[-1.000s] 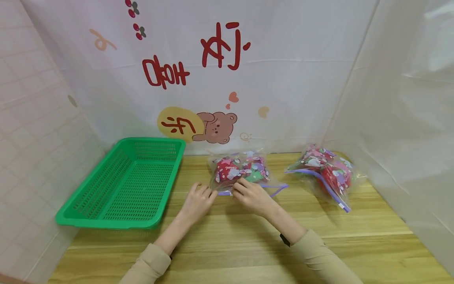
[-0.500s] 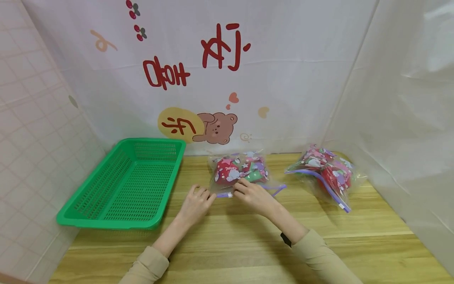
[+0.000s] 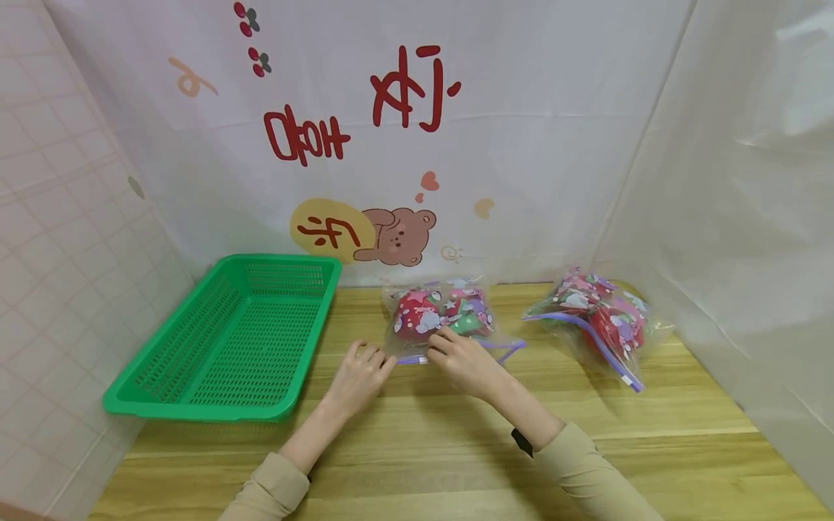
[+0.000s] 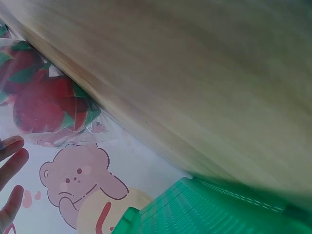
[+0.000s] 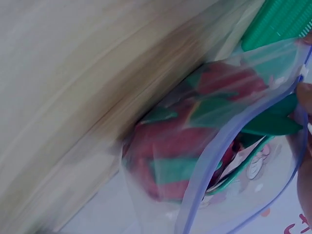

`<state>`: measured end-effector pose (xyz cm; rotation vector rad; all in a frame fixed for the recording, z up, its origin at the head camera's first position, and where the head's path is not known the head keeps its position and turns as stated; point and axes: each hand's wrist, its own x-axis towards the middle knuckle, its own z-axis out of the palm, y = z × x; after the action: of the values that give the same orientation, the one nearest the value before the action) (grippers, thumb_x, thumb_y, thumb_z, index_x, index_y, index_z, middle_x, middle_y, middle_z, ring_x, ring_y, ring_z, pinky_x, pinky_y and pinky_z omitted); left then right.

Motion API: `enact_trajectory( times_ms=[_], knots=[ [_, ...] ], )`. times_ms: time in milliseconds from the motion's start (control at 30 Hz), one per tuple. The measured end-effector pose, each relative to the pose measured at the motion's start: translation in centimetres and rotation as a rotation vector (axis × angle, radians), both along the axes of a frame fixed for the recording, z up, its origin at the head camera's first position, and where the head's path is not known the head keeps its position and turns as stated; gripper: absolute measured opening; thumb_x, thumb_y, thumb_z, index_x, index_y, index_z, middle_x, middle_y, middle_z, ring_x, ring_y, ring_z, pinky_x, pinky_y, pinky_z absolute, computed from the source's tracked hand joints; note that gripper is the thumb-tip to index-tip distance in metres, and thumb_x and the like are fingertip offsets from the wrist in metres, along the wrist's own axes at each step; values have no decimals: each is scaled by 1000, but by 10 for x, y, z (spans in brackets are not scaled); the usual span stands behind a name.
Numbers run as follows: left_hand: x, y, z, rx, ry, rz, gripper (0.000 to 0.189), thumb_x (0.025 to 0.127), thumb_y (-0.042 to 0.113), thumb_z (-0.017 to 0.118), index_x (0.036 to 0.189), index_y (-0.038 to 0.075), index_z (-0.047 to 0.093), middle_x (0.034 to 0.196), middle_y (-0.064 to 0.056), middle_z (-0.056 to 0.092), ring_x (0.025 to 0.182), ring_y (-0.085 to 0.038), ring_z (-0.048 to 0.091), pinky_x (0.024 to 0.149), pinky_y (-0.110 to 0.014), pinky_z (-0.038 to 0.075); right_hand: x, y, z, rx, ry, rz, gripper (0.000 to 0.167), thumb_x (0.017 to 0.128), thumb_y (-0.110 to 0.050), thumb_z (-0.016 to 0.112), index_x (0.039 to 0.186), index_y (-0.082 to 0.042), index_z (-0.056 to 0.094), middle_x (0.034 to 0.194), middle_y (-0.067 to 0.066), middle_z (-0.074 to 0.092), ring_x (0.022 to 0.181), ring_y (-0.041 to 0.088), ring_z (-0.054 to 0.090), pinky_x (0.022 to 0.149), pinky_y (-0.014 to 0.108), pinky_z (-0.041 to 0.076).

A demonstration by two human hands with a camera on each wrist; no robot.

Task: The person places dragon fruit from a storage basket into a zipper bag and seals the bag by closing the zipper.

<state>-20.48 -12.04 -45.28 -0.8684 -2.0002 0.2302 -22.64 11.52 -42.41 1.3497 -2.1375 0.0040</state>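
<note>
A clear zip bag [image 3: 405, 347] with a printed pattern lies in the middle of the table, filled with red and green things. My left hand [image 3: 361, 373] pinches the left end of its purple zip. Just right of the white zip slider [image 3: 423, 360], my right hand [image 3: 465, 362] grips the zip edge. In the right wrist view the bag's mouth gapes over most of its length, and a green leaf-like piece [image 5: 273, 119] pokes up at the opening. Left-hand fingers [image 4: 12, 165] show at the edge of the left wrist view.
A green plastic basket [image 3: 313, 340] with slotted walls stands on the left, nothing in it. On the right lies a second filled zip bag [image 3: 612, 318] with a purple zip. A white printed cloth [image 3: 534, 159] rises behind the wooden table [image 3: 417, 463].
Both hands keep their places at the bag's zip. The zip's left end has come slightly towards the front, and its edge lies straighter between the hands.
</note>
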Motion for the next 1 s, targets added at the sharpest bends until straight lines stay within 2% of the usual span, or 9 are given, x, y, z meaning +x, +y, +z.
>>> enact_trajectory(
  times_ms=[100,300,600,767,867,1000],
  knots=[
    [1,0,1,-3,-2,2,10,82,12,50,78,13,58,74,-1,69,75,-17,66,77,-36,52,0,-3,0,-19,6,-17,15,77,5,69,81,-9,63,85,1,56,79,16,48,58,20,44],
    [1,-1,1,2,-8,-4,10,83,13,49,78,12,58,75,-2,70,76,-18,66,77,-36,53,-3,-8,-2,-13,99,-43,11,88,-1,56,81,-8,61,84,2,57,78,17,49,62,22,45],
    [0,-2,-1,15,6,-31,8,80,10,53,77,13,59,74,-3,70,76,-18,67,75,-36,53,-5,-14,-5,1,199,-63,11,81,-1,65,77,-8,59,82,3,56,75,16,49,59,21,45],
    [0,-3,-2,20,-9,-27,7,80,9,55,78,12,60,76,-3,71,77,-18,67,75,-36,53,-5,-12,-5,17,172,-57,9,85,-2,62,80,-9,61,85,3,58,74,16,48,57,20,43],
    [-1,-2,-1,29,-22,-14,7,81,9,54,80,12,61,78,-3,72,76,-18,68,75,-36,54,-3,-10,-6,27,152,-41,7,85,-3,64,83,-10,64,85,3,57,75,16,48,57,21,44],
    [-2,-1,1,41,-13,-10,8,81,9,53,82,12,61,79,-3,72,75,-17,67,75,-35,53,0,-9,-8,28,149,-36,11,75,-16,72,84,-13,66,85,0,56,76,15,47,59,21,44]
  ],
)
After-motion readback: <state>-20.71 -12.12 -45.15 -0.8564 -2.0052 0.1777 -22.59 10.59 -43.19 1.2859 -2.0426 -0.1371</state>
